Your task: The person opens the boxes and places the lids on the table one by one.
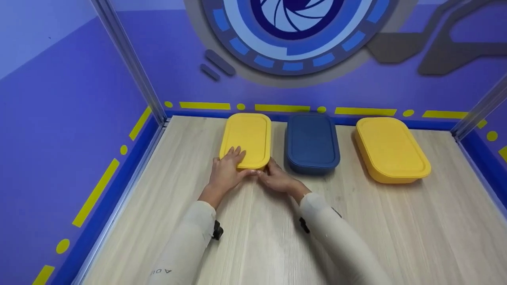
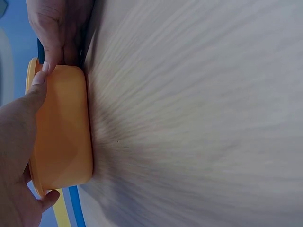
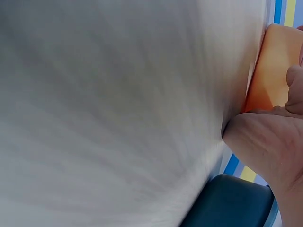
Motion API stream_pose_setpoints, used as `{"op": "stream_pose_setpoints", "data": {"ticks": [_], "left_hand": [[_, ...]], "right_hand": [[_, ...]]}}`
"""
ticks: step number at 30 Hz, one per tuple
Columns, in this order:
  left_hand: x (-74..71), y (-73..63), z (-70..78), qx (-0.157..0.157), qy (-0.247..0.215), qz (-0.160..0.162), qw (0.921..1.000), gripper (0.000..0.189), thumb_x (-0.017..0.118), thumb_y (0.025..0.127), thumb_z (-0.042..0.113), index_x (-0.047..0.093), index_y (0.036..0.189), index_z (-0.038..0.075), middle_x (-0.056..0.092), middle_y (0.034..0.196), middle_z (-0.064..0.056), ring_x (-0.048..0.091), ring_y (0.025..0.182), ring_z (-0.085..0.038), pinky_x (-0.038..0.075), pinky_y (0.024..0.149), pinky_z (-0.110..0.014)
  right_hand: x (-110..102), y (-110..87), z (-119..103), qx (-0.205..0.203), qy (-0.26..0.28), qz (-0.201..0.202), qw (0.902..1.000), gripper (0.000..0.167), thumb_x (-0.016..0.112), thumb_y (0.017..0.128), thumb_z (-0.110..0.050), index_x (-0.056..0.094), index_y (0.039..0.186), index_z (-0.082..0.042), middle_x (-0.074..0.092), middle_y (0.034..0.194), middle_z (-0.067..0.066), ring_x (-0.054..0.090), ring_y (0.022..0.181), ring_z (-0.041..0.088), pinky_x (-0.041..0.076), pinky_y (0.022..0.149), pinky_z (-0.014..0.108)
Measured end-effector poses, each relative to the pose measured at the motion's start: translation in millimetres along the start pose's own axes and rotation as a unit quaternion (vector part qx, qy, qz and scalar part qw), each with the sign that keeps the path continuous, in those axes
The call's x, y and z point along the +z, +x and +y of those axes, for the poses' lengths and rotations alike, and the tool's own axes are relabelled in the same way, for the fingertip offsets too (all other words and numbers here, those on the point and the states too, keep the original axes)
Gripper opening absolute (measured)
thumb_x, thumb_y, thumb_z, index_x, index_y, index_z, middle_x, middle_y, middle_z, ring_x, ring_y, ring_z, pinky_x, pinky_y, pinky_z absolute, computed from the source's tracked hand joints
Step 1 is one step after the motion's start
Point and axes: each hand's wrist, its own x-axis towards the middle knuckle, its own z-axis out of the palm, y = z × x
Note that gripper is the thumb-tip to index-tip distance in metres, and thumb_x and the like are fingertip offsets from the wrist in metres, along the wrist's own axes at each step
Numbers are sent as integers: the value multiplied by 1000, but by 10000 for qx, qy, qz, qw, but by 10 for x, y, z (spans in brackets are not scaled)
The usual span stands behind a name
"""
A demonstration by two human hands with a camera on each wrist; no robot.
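Note:
A yellow lidded food container (image 1: 249, 132) stands on the wooden table near the back wall, its lid on. My left hand (image 1: 226, 171) holds its near left corner, several fingers spread on the lid and the thumb at the near rim. In the left wrist view that thumb lies along the lid's edge and one fingertip reaches round the side of the container (image 2: 66, 130). At the near right corner my right hand (image 1: 277, 180) grips, its thumb at the rim close to the left thumb. Its other fingers go along the right side, partly hidden.
A dark blue lidded container (image 1: 313, 140) stands just right of the held one, close to my right hand. Farther right is a second yellow container (image 1: 390, 146), set at a slant. Purple-blue panels (image 1: 285, 93) border the table (image 1: 253, 237) at back and sides.

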Motion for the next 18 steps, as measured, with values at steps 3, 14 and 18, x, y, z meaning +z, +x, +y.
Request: {"op": "stream_pose_setpoints", "data": {"ticks": [3, 14, 18], "left_hand": [[-2, -1, -14, 17, -21, 29, 10000, 89, 70, 89, 70, 52, 159, 19, 44, 170, -5, 38, 162, -29, 35, 120, -65], [-2, -4, 11, -39, -60, 16, 10000, 89, 70, 89, 70, 53, 159, 18, 44, 171, -6, 37, 163, -29, 34, 121, -66], [-4, -6, 25, -97, -95, -39, 9999, 91, 70, 89, 71, 52, 159, 18, 43, 171, -6, 35, 164, -29, 33, 123, -68]], "right_hand": [[4, 10, 3, 39, 41, -20, 10000, 81, 54, 111, -34, 7, 172, -11, 12, 181, 15, 12, 169, 29, 9, 138, 50], [1, 18, 9, -58, 31, -92, 9999, 77, 53, 111, -31, 10, 171, -9, 14, 180, 16, 13, 169, 30, 10, 138, 52], [-7, 12, 18, -82, 56, -195, 9998, 77, 51, 112, -32, 8, 171, -7, 13, 180, 17, 11, 169, 30, 9, 138, 51]]}}
